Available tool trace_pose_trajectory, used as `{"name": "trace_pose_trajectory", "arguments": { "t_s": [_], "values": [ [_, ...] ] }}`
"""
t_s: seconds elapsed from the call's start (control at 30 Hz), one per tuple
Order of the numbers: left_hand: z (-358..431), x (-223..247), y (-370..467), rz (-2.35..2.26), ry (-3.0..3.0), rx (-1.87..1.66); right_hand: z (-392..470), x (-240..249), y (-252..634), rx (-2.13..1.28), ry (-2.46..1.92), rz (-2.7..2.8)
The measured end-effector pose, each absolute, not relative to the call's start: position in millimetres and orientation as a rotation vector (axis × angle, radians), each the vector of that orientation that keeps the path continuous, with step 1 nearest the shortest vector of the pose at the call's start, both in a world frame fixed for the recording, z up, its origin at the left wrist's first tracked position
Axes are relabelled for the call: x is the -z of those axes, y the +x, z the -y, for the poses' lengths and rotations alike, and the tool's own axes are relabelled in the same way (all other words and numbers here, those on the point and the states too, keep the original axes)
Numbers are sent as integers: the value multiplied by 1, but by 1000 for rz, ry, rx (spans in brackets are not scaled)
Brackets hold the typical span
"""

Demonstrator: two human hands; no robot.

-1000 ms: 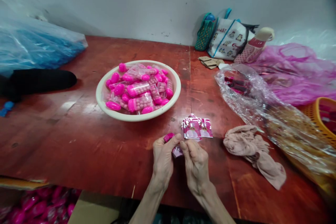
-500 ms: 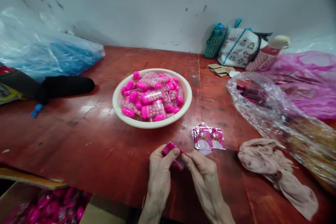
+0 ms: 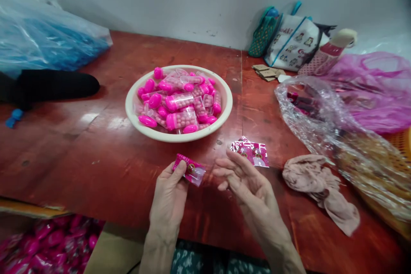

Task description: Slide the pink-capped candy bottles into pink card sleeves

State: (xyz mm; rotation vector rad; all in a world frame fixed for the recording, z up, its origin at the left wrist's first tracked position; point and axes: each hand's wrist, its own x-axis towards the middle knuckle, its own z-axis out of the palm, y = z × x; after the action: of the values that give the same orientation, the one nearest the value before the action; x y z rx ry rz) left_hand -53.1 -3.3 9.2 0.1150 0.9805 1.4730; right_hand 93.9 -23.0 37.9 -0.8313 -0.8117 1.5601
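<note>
My left hand (image 3: 170, 192) pinches one end of a pink printed packet (image 3: 195, 173) above the table, in front of a white bowl. To its right, my right hand (image 3: 245, 184) is off the packet, its fingers apart and nothing seen between them. Just behind those fingers lies a small pile of similar pink packets (image 3: 260, 154), partly covered by the hand. The white bowl (image 3: 227, 113) is heaped with clear tubes (image 3: 183, 120) that have bright pink caps and pale pink balls inside.
Blue items in clear plastic (image 3: 58, 43) and a black cloth-like thing (image 3: 61, 85) lie left. At right are a crumpled beige cloth (image 3: 316, 180), clear plastic and a pink bag (image 3: 382, 90). A box of pink items (image 3: 54, 244) stands lower left.
My right hand has let go of the packet and opened. My left hand has moved left, still holding the packet, which now shows flatter. The view has shifted slightly.
</note>
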Motion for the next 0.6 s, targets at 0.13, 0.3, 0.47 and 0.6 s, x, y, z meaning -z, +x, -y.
{"name": "trace_pose_trajectory", "arguments": {
  "t_s": [0.13, 0.3, 0.47, 0.6],
  "values": [
    [4, -8, -53, -1008, 78, -1480, 26, -39, 94, -1550, -823, 836],
    [5, -6, -52, -1013, 83, -1499, 27, -29, 91, -1590, -854, 729],
    [5, -5, -51, -1017, 80, -1497, 26, -19, 104, -1566, -949, 684],
    [3, -3, -50, -1021, 54, -1508, 26, -15, 122, -1499, -1019, 660]
  ]
}}
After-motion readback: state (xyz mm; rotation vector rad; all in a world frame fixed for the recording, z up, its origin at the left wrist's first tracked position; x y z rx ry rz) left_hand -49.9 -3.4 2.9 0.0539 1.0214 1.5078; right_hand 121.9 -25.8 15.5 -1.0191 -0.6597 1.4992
